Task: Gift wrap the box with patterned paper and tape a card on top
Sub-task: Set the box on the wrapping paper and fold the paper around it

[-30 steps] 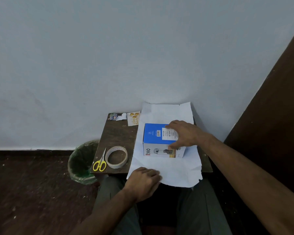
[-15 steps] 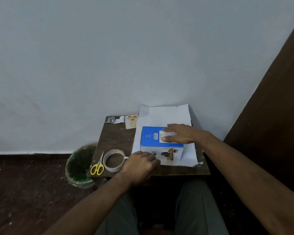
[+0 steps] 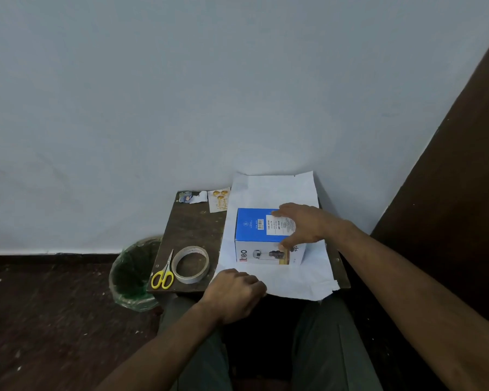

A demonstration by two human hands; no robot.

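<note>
The left hand (image 3: 235,292) covers the near left corner of the paper (image 3: 274,190), so its fingertips and whatever grip they have cannot be made out. The right hand (image 3: 302,224) hides the right part of the box (image 3: 254,224) top (label print there is too small to read). The bin (image 3: 133,272) is partly behind the table (image 3: 189,230), and both forearms run off the bottom edge.

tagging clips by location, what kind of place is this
Probably a plain room corner at home, not a workshop: a small wooden table pushed against a bare painted wall, a lined waste bin on the dark floor.
</note>
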